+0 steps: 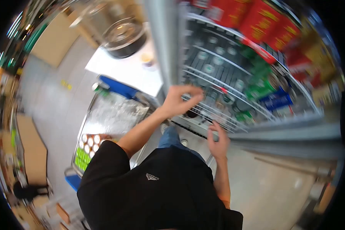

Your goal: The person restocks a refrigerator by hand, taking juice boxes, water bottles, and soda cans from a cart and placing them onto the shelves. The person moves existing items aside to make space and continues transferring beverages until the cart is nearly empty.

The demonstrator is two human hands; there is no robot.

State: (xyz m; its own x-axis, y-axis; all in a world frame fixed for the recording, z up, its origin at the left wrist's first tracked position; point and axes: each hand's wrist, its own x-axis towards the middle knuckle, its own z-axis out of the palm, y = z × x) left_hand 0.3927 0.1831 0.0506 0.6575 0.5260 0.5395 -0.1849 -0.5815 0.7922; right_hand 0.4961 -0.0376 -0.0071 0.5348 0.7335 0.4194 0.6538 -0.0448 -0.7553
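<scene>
My left hand (180,100) is raised before the open drinks fridge, thumb and fingers apart, with nothing visible between them. Lower and to the right, my right hand (217,141) is near the front of the lower wire shelf (228,122), its thumb and forefinger apart and no object in it. Behind the hands, a bottle with a red cap (224,91) stands inside the fridge. Green cans (257,92) and a blue can (276,100) sit on the right of a shelf. Round tops of clear bottles (209,68) show farther back.
Left of me stands a cart (89,122) with plastic wrap (115,115) and packs of green cans (82,159). Beyond it, a white table (107,63) holds a lidded pot (123,36). Red boxes (260,19) fill the upper right of the fridge. A person (28,190) is far left.
</scene>
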